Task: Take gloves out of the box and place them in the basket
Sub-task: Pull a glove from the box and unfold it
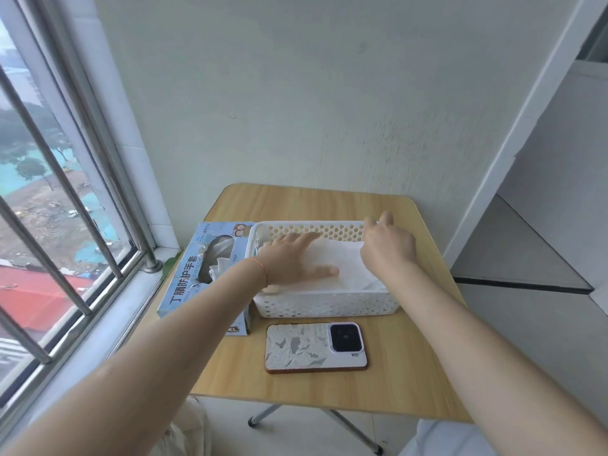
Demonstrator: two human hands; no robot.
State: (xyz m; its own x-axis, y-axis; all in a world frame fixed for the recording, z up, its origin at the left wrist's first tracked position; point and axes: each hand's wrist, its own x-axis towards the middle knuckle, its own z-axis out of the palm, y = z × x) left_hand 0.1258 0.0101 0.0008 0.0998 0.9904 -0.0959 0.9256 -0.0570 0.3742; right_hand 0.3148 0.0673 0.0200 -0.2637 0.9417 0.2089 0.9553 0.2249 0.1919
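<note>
Both hands are in the white basket [325, 304]: left hand [289, 260] lies flat, fingers released, pressing gloves [342, 261] down; right hand [388, 246] pinches a far corner, probably to spread it.

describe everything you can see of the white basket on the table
The white rectangular plastic basket has perforated walls: round holes on the far side, smaller ones on the near side. It sits upright on the light wooden folding table, beside the blue cardboard glove box on its left and behind a phone in a white patterned case. White gloves lie flat inside. The left hand presses on them; the right hand reaches over the far right corner.
</note>
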